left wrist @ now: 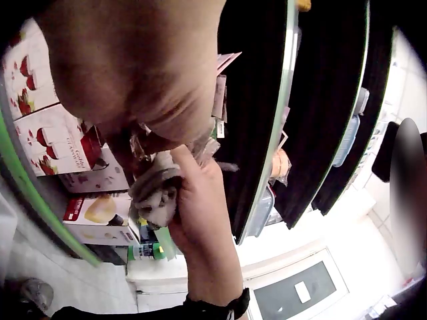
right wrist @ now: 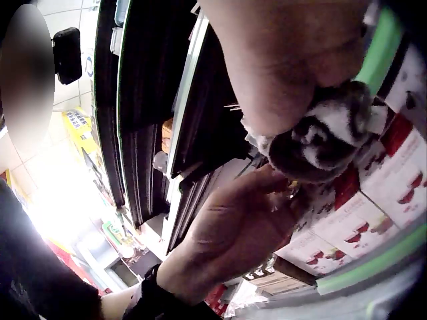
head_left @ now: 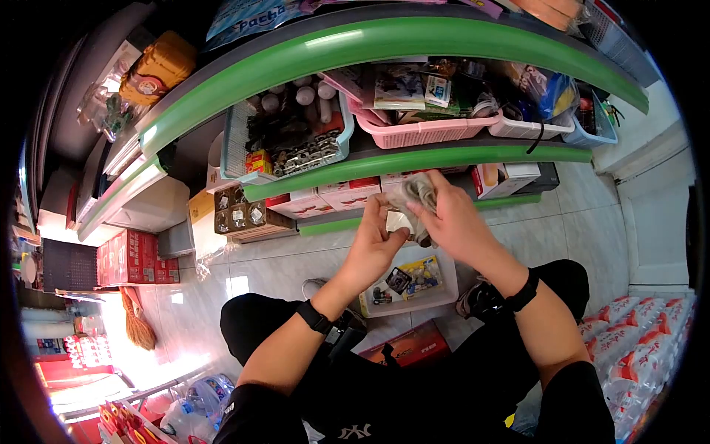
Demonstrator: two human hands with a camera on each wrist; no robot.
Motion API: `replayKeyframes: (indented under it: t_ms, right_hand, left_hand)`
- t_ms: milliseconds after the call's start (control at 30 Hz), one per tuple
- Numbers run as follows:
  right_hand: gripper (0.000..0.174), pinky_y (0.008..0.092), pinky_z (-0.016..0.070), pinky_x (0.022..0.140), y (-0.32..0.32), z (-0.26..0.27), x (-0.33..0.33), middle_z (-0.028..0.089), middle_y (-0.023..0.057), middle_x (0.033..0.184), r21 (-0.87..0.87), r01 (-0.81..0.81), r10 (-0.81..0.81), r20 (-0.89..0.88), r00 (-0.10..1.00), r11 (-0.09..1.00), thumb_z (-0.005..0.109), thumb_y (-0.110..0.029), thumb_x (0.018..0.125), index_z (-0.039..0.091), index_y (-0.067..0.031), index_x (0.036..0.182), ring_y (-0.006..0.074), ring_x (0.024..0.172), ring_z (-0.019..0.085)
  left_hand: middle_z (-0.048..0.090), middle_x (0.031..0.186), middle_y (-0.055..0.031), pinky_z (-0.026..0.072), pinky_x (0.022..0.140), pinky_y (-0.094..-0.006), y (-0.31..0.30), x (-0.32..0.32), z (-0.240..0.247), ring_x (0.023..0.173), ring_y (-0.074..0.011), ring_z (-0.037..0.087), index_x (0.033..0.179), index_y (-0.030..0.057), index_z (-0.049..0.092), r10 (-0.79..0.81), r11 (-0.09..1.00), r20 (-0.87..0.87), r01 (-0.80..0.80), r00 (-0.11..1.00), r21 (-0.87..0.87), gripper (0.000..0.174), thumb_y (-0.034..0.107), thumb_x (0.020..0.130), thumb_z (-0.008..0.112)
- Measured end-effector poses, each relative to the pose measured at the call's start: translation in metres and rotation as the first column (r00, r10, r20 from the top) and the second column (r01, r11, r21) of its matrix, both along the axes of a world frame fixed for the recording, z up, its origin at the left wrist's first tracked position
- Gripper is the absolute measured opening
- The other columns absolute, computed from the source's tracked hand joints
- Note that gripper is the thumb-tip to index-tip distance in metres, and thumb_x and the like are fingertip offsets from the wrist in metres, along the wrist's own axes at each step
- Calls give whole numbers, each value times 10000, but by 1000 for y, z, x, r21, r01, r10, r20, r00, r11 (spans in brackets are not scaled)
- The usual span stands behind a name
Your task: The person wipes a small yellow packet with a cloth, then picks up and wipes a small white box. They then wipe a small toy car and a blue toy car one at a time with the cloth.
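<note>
Both hands are raised in front of the lower shelf, close together. My right hand grips a crumpled grey-and-white cloth, which also shows bunched in the right wrist view. My left hand pinches a small shiny item against the cloth; its kind is hidden by the fingers and cannot be told. Below the hands, a white plastic bin stands on the floor between the feet, with small packaged goods in it.
Green-edged shelves curve across the front. A light blue basket and a pink basket hold assorted goods. Glassware boxes sit underneath. A red box lies near the legs; wrapped bottle packs stand at right.
</note>
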State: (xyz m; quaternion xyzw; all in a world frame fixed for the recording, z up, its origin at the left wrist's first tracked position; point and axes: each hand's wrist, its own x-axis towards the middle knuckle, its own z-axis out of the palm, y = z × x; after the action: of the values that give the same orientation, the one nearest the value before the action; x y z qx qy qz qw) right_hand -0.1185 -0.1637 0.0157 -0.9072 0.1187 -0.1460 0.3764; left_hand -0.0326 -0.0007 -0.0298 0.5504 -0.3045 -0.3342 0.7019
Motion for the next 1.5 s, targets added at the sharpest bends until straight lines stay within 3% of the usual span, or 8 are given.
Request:
replayKeyframes:
  t_ms: [167, 400, 633, 833, 933, 1033, 1133, 1500]
  right_hand:
    - [501, 568, 518, 811, -11, -6, 2, 694, 290, 991, -25, 97, -95, 78, 992, 995, 695, -266, 955, 505, 34, 1308, 521, 956, 646]
    - [520, 498, 496, 969, 3, 4, -5, 626, 297, 1253, 81, -156, 147, 112, 983, 984, 706, -260, 969, 503, 52, 1332, 475, 1126, 617]
    - [514, 480, 502, 911, 2, -3, -3, 663, 284, 1139, 54, -52, 49, 51, 997, 997, 725, -205, 954, 496, 59, 1330, 472, 1078, 629]
    - [501, 514, 507, 928, -22, -1, 1, 676, 282, 1072, -42, 164, -158, 119, 980, 986, 718, -254, 944, 530, 53, 1293, 478, 1073, 643]
    - [486, 496, 501, 964, -22, 8, -1, 648, 293, 1173, 179, 55, -57, 5, 998, 982, 739, -233, 923, 550, 40, 1279, 465, 1133, 625]
    - [527, 471, 479, 1031, -13, 7, -3, 586, 294, 1322, 100, -194, 182, 116, 976, 976, 753, -197, 905, 529, 30, 1324, 445, 1219, 588]
    - [553, 454, 450, 1089, -7, -4, -7, 535, 279, 1403, -72, -303, 309, 90, 947, 950, 759, -164, 891, 507, 18, 1349, 432, 1275, 555]
    - [419, 501, 528, 893, -24, 2, 2, 678, 252, 1092, -115, 66, -67, 2, 998, 991, 699, -58, 867, 537, -3, 1249, 441, 1054, 657]
  left_hand:
    - [583, 1307, -78, 484, 813, -219, 3, 5, -4, 1016, -88, 580, 1352, 58, 404, 66, 996, -42, -63, 997, 67, 506, -150, 921, 568]
    - [608, 1082, -59, 485, 696, -219, 6, 7, -1, 820, -52, 570, 1283, -15, 455, 69, 988, -56, -60, 996, 142, 438, -124, 889, 615]
    - [640, 1197, -63, 489, 856, -221, -1, 2, -6, 1050, -81, 610, 1291, -19, 497, 28, 1000, -87, -29, 996, -1, 398, -129, 924, 604]
    - [635, 1177, -47, 499, 848, -243, 4, 4, 0, 1010, -111, 621, 1354, -3, 490, -52, 998, -116, 57, 992, 40, 391, -70, 980, 583]
    - [644, 1181, -40, 506, 867, -248, 8, 7, 3, 1022, -102, 624, 1367, 5, 484, -25, 984, -217, 62, 976, 167, 435, -78, 962, 619]
    - [656, 1188, -45, 516, 888, -259, 5, 4, -4, 1040, -94, 622, 1359, -1, 498, -29, 998, -145, 37, 989, 49, 466, -76, 932, 671]
    - [668, 1201, -52, 520, 922, -263, 6, 8, -12, 1078, -91, 623, 1349, -11, 525, -48, 983, 150, 20, 988, 184, 486, -66, 906, 718]
    - [663, 1054, -5, 493, 815, -232, 7, 3, 8, 962, -58, 607, 1255, -3, 584, -96, 985, 78, 83, 992, 150, 386, -75, 896, 707]
